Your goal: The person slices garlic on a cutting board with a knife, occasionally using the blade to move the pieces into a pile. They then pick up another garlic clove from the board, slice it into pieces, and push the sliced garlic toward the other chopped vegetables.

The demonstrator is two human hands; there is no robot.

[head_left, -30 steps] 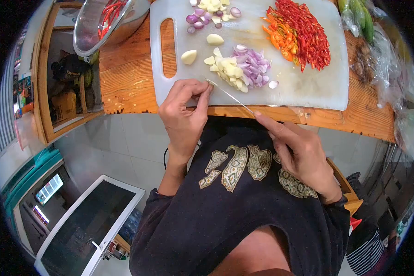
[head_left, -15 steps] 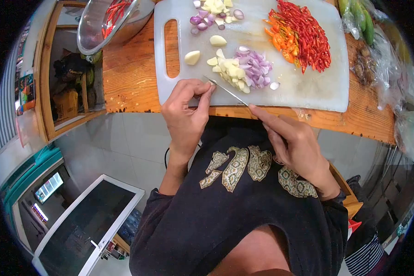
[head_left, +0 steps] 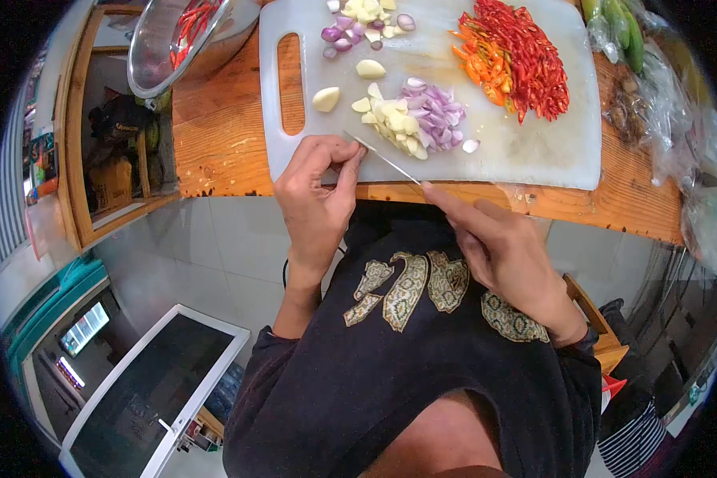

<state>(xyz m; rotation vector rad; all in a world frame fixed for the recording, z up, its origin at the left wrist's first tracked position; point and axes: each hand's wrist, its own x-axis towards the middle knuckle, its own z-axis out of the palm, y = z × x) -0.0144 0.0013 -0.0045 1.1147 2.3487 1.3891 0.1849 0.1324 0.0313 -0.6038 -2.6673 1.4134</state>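
My left hand (head_left: 319,179) pinches a mostly hidden piece of garlic (head_left: 364,143) at the near edge of the white cutting board (head_left: 526,159). In my right hand (head_left: 494,243) is a knife (head_left: 394,166), its thin blade slanting up and left to the left fingertips. Just beyond the blade lie sliced garlic (head_left: 396,123) and sliced purple shallots (head_left: 436,115). Two whole garlic cloves (head_left: 326,99) rest further left. Peeled shallots (head_left: 342,33) and more garlic sit at the back. Chopped red chillies (head_left: 534,64) and orange chillies (head_left: 483,64) are heaped on the right.
A metal bowl (head_left: 147,60) with red chillies stands left of the board on the wooden table (head_left: 215,143). Plastic bags (head_left: 669,103) and green vegetables (head_left: 633,44) lie along the right side. A white-framed dark panel (head_left: 151,382) is at lower left.
The view has shifted slightly, so the board and its contents appear a little further left. Both hands keep nearly the same hold, with the blade still against the left fingertips.
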